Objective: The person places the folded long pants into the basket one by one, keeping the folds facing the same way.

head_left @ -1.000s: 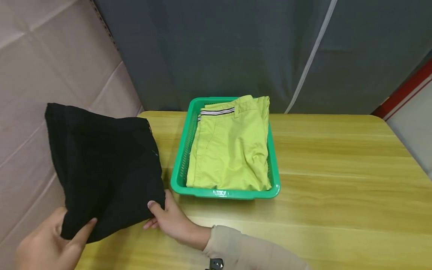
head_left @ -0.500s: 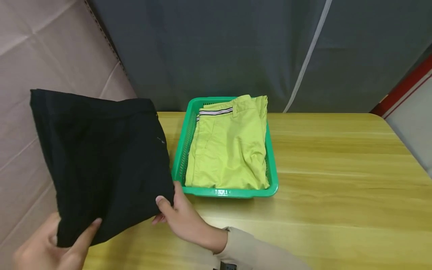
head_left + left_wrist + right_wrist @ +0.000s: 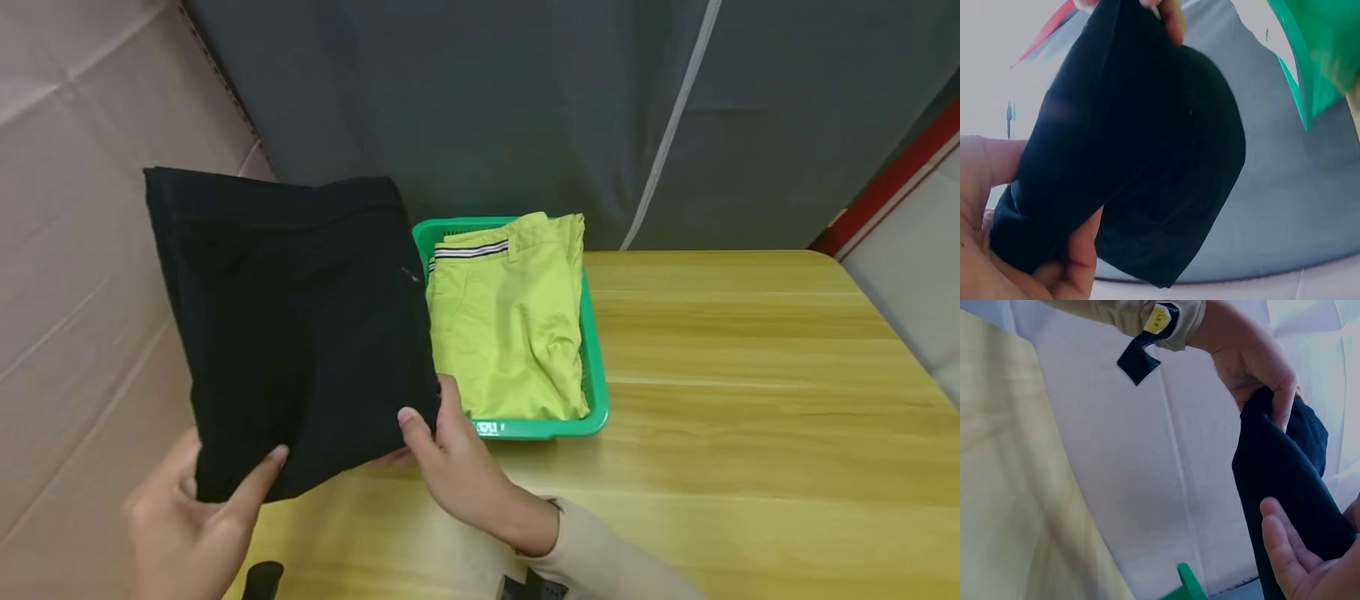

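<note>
Folded black pants hang in the air, spread flat between my two hands and covering the left rim of the basket in the head view. My left hand pinches their lower left corner, thumb in front and fingers behind. At the lower right corner my right hand grips them, its thumb on the front face; most of its fingers are hidden behind the cloth. The left wrist view shows the pants folded in layers. Folded lime-green pants with a striped waistband lie in a green plastic basket.
The basket stands on a wood-grain table. A pale padded wall rises along the left, and a dark grey curtain hangs behind the table. A red-edged panel is at the far right.
Both hands have moved right and slightly up with the black pants, which now overlap the basket's left side in the head view. The lime-green pants stay in the basket.
</note>
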Action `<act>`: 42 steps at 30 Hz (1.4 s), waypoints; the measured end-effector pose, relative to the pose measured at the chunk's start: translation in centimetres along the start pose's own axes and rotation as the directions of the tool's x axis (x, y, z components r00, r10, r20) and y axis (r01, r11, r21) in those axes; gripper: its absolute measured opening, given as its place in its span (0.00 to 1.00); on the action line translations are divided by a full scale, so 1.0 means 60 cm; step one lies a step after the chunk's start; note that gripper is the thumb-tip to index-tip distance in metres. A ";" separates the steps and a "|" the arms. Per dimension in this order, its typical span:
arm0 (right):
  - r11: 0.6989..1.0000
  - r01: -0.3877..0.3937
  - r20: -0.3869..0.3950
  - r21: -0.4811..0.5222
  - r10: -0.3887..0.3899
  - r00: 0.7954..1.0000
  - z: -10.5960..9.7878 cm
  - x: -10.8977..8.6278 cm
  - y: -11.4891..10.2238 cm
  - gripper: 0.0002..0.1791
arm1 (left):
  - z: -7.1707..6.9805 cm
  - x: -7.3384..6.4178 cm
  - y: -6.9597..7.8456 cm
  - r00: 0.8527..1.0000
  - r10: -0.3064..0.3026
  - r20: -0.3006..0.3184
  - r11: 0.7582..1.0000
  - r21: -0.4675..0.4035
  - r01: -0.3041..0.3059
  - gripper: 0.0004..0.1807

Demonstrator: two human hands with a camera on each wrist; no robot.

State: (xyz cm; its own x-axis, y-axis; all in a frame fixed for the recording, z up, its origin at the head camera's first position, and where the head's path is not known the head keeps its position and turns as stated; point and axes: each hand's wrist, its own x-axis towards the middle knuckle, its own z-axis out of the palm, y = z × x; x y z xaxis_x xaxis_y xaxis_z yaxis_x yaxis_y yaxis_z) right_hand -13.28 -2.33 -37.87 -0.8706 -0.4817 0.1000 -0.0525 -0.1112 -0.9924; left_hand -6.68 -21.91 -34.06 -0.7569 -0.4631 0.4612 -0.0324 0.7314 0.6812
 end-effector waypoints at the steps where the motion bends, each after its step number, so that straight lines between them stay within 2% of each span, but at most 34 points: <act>1: 1.000 0.009 -0.017 -0.005 -0.009 1.000 -0.003 0.000 -0.002 0.16 | 0.005 0.001 0.004 1.000 0.004 0.008 1.000 -0.022 -0.004 0.19; 4: 0.999 0.031 -0.072 -0.035 -0.033 0.997 -0.012 -0.002 -0.007 0.17 | 0.020 0.005 0.013 0.999 0.008 0.035 0.995 -0.101 -0.004 0.19; 7: 0.992 0.061 -0.130 -0.107 -0.075 0.989 -0.023 -0.006 -0.010 0.18 | 0.038 0.010 0.019 0.998 0.024 0.063 0.988 -0.155 -0.014 0.18; 9: 0.986 0.085 -0.164 -0.146 -0.109 0.981 -0.032 -0.010 -0.011 0.19 | 0.050 0.014 0.023 0.994 0.061 0.088 0.980 -0.196 -0.043 0.18; 13: 0.978 0.117 -0.213 -0.170 -0.152 0.965 -0.047 -0.019 -0.011 0.19 | 0.077 0.020 0.028 0.979 0.135 0.149 0.954 -0.287 -0.088 0.21; 20: 0.970 0.127 -0.270 -0.209 -0.182 0.945 -0.070 -0.029 -0.003 0.17 | 0.131 0.026 0.022 0.946 0.242 0.215 0.900 -0.415 -0.136 0.20; 27: 0.947 0.119 -0.290 -0.299 -0.209 0.934 -0.096 -0.035 0.002 0.19 | 0.171 0.024 0.019 0.925 0.236 0.299 0.877 -0.475 -0.071 0.22; 30: 0.935 0.093 -0.311 -0.341 -0.206 0.928 -0.106 -0.039 0.002 0.20 | 0.188 0.023 0.017 0.910 0.245 0.334 0.867 -0.496 -0.052 0.23; 36: 0.951 0.050 -0.333 -0.305 -0.155 0.930 -0.121 -0.046 0.007 0.21 | 0.219 0.018 0.013 0.871 0.282 0.402 0.826 -0.564 -0.006 0.30; 39: 0.960 0.039 -0.333 -0.276 -0.133 0.933 -0.126 -0.047 0.012 0.20 | 0.228 0.017 0.012 0.866 0.295 0.404 0.820 -0.573 -0.012 0.30; 42: 0.962 0.029 -0.343 -0.273 -0.125 0.931 -0.131 -0.047 0.017 0.20 | 0.234 0.018 0.010 0.859 0.305 0.410 0.830 -0.556 -0.029 0.30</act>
State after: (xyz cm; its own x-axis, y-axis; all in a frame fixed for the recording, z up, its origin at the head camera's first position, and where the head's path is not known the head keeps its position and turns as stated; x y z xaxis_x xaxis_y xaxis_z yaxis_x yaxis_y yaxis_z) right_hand -14.73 5.71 -39.75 -0.9717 -0.1365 0.1930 -0.2092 0.1163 -0.9709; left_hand -16.68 -14.94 -41.17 -0.9282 0.0307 0.3708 0.3583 0.3423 0.8686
